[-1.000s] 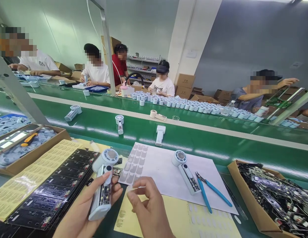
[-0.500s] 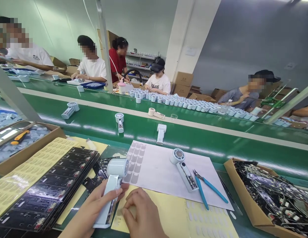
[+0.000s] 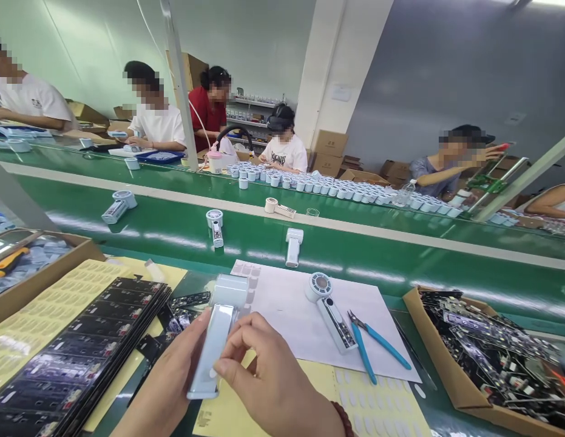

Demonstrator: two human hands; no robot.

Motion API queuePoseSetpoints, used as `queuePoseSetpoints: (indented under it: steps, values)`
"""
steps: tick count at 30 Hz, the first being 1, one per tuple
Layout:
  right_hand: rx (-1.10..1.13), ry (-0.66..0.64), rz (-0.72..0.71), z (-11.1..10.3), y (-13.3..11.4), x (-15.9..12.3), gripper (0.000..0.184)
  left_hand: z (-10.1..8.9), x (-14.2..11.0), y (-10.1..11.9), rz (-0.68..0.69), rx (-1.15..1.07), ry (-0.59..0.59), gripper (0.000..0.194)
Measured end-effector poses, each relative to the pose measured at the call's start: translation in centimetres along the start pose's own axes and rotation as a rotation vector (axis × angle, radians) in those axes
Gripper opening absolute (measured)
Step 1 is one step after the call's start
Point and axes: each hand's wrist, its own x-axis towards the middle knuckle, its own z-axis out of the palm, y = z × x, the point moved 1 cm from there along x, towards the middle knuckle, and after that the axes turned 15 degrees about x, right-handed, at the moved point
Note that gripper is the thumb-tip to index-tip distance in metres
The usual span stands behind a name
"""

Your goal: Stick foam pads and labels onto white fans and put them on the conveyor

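The person's left hand [image 3: 173, 370] is closed around the handle of a pale blue handheld fan [image 3: 212, 346], held above the near edge of the table [image 3: 127, 388], its plain side showing. The right hand [image 3: 268, 376] has thumb and forefinger pinched together against that handle, a small white piece [image 3: 213, 373] at the fingertips. Right of the hands, a second fan [image 3: 334, 321] and blue-handled cutters [image 3: 386, 346] lie on a white sheet [image 3: 282, 303]; a cardboard box [image 3: 428, 340] of circuit boards stands toward the table's right edge.
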Motion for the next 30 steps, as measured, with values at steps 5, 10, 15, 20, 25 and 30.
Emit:
queuePoseSetpoints:
  steps: [5,10,15,20,25,30]
  values:
    - [-0.075,0.005,0.023,-0.2,-0.4,0.7,0.019,1.1,0.3,0.6,-0.027,-0.026,-0.004,0.062]
    - [-0.143,0.009,0.036,-0.5,-0.5,1.0,0.022,1.3,0.5,0.7,-0.037,-0.035,-0.011,0.063]
    - [-0.319,0.012,-0.038,-0.5,-0.3,1.4,0.020,1.7,0.6,1.1,-0.039,-0.032,0.005,0.060]
    - [-0.108,0.060,-0.069,-0.8,-0.1,1.7,0.016,2.0,0.9,1.4,-0.019,-0.040,0.035,0.055]
    - [-0.001,0.284,-0.100,-2.4,0.3,3.1,0.012,2.9,1.4,3.0,-0.013,-0.056,-0.082,0.044]
    - [-0.376,0.448,-0.007,-4.6,1.3,6.4,0.030,4.2,5.0,6.7,0.125,0.044,-0.157,0.031]
